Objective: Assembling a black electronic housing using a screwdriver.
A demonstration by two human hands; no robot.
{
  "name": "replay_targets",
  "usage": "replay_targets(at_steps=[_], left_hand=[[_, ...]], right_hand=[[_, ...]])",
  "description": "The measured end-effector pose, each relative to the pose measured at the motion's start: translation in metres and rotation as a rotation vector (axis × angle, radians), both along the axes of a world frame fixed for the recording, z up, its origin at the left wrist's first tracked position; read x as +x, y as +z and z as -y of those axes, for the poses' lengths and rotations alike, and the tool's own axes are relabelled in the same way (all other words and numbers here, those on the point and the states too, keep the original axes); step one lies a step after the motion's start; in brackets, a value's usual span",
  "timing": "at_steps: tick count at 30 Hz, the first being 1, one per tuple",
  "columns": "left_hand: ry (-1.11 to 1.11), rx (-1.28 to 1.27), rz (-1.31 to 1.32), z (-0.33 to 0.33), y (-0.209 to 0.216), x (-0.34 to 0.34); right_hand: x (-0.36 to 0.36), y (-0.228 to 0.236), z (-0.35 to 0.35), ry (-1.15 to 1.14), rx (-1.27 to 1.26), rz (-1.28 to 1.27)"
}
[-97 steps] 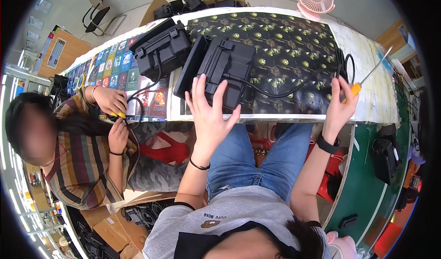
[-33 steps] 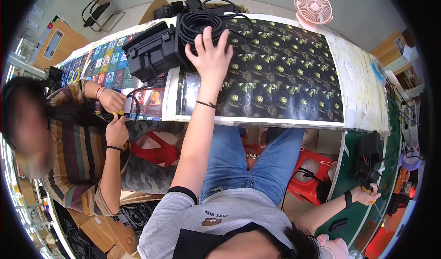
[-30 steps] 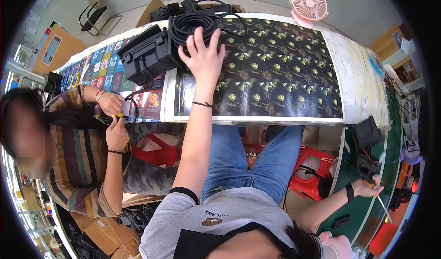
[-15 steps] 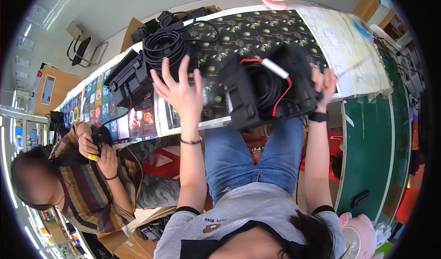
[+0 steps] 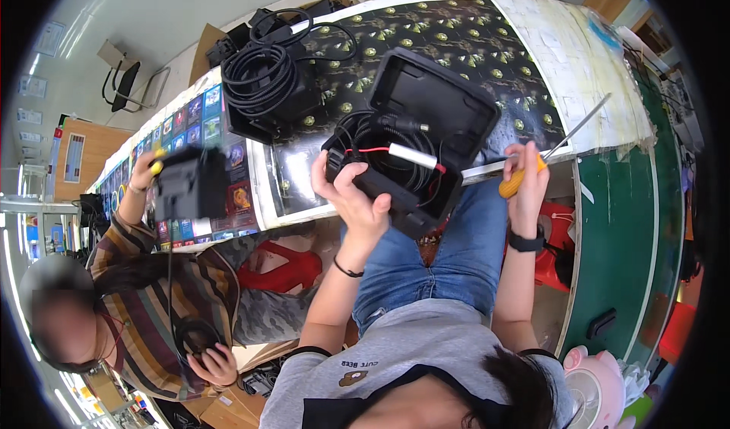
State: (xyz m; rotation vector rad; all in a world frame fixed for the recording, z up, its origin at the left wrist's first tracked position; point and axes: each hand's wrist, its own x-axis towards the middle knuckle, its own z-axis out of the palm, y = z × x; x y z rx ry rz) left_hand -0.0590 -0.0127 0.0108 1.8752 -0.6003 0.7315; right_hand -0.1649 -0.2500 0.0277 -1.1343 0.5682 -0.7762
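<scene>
In the head view, with twelve o'clock at the top and hours read from the middle, an open black case lies tilted just toward one o'clock, its near end jutting past the edge of the table and its lid raised toward one o'clock. A black coiled cable sits in the case, with a red wire and a white tube across it. The left hand is part-open at the case's eight o'clock side, fingers spread and bent over the rim, thumb against the near wall, keeping hold of the case. Toward three o'clock, the right hand has its fingers closed around the yellow-orange handle of a screwdriver, whose shaft points to one or two o'clock, apart from the case. Toward ten to eleven o'clock, a loose cable coil lies on a black box. A co-worker in a striped top sits toward eight o'clock, a raised hand at a blurred black unit and a lower hand at another cable.
</scene>
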Motion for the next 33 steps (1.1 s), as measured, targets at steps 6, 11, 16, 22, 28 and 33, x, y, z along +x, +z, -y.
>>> replay_targets(at_steps=[6, 11, 16, 22, 28, 33], left_hand=[[0.055, -0.005, -0.068, 0.035, -0.014, -0.045], [-0.091, 0.033, -0.022, 0.008, -0.028, -0.066], [-0.113, -0.099, 0.334, -0.034, -0.002, -0.026], [-0.418, 0.070, -0.088, -0.022, 0.080, 0.013], [-0.570, 0.573, -0.147, 0.005, 0.099, 0.019], [-0.448, -0.005, -0.347, -0.007, 0.089, 0.006]], right_hand=[[-0.018, 0.005, -0.042, 0.227, 0.052, -0.013], [-0.016, 0.012, -0.051, 0.250, -0.093, -0.064], [-0.018, 0.001, -0.044, 0.257, -0.210, -0.038], [-0.022, -0.009, -0.034, 0.345, -0.281, -0.084], [-0.023, -0.013, -0.038, 0.361, -0.276, 0.013], [-0.023, -0.018, -0.038, 0.359, -0.281, 0.007]])
